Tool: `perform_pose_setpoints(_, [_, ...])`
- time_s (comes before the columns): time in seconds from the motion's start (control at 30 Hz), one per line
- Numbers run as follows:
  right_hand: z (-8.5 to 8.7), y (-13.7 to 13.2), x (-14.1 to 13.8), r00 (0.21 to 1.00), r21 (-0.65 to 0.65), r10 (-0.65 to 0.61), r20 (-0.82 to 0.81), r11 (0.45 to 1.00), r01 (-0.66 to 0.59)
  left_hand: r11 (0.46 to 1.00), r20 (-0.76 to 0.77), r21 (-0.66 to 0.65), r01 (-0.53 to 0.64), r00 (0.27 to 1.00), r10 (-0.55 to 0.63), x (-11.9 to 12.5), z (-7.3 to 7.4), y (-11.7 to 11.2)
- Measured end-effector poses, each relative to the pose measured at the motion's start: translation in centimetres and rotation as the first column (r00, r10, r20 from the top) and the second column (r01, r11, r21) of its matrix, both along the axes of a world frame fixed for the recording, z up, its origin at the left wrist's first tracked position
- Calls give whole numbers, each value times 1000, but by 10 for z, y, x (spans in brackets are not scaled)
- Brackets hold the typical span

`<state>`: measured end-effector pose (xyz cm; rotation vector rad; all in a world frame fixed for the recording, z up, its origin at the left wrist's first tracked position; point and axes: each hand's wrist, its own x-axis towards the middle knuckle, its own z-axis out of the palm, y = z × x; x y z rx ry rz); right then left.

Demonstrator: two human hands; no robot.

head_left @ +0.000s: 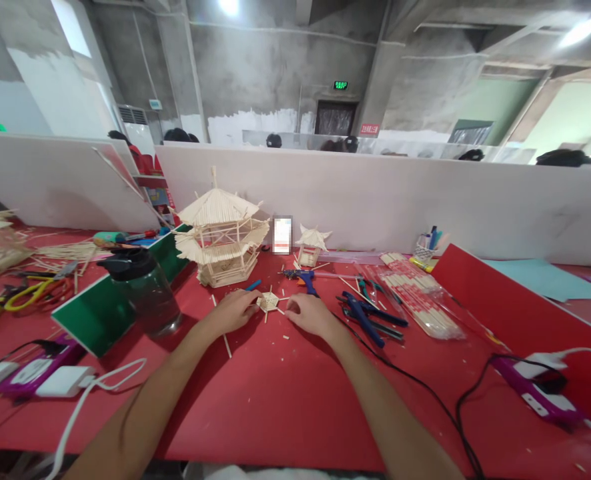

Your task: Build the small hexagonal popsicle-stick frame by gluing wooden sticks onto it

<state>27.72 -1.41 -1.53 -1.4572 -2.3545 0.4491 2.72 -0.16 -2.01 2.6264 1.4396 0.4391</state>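
A small hexagonal piece built of thin wooden sticks (268, 303) lies flat on the red table (285, 393). My left hand (234, 311) rests on the table at its left side, fingers curled and pinching its edge. My right hand (309, 313) is on its right side, fingertips pressed to the piece. A loose stick (227, 345) lies beside my left wrist. A large two-tier stick pavilion (221, 235) stands just behind the hands, and a small one (311, 244) to its right.
A blue glue gun (303, 276) lies behind my right hand, its black cord trailing right. Pliers and cutters (370, 315) and bagged chopsticks (420, 293) sit right. A dark bottle (143, 287), a green divider (110, 300) and power strips (40, 377) are left. A white partition runs behind.
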Motion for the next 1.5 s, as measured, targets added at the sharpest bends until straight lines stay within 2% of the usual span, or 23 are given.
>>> perform_pose_setpoints(0.13, [-8, -3, -17, 999, 30, -48, 3, 998, 48, 1000, 82, 4, -29, 996, 29, 1, -2, 0])
perform_pose_setpoints(0.23, [-14, -3, -23, 997, 44, -72, 22, 996, 71, 997, 254, -80, -9, 967, 29, 4, -4, 3])
perform_pose_setpoints(0.33, [-14, -2, -25, 995, 41, -100, 27, 994, 99, 980, 487, -195, 44, 871, 58, 8, -7, 8])
perform_pose_setpoints(0.47, [-11, -2, -25, 991, 26, -130, 16, 991, 130, 974, 669, -214, 72, 737, 92, 15, -10, 16])
perform_pose_setpoints(0.57, [-10, -1, -24, 990, 12, -138, -19, 990, 138, 971, 708, -234, 55, 694, 131, 19, -10, 17])
perform_pose_setpoints(0.7, [-12, -1, -24, 989, 2, -133, -64, 991, 133, 970, 729, -242, -38, 652, 208, 24, -11, 15])
perform_pose_setpoints(0.8, [-11, -1, -24, 991, -4, -121, -49, 993, 121, 963, 772, -256, -78, 584, 253, 28, -12, 13])
perform_pose_setpoints(0.97, [-13, 0, -24, 991, 21, -127, -42, 992, 128, 914, 829, -405, -10, 416, 373, 33, -10, 7])
perform_pose_setpoints(1.13, [-17, 3, -24, 974, 26, -120, -191, 991, 128, 889, 857, -455, 42, 291, 425, 35, -5, 4])
perform_pose_setpoints(1.2, [-16, 4, -25, 958, 22, -102, -270, 993, 112, 893, 862, -446, 63, 298, 409, 34, -3, 4])
perform_pose_setpoints(1.33, [-12, 5, -25, 908, -33, -56, -415, 998, 46, 897, 853, -431, 94, 365, 372, 30, 2, 3])
perform_pose_setpoints(1.5, [-11, 6, -26, 771, -158, -64, -633, 986, -48, 877, 848, -471, 97, 325, 419, 29, 9, 0])
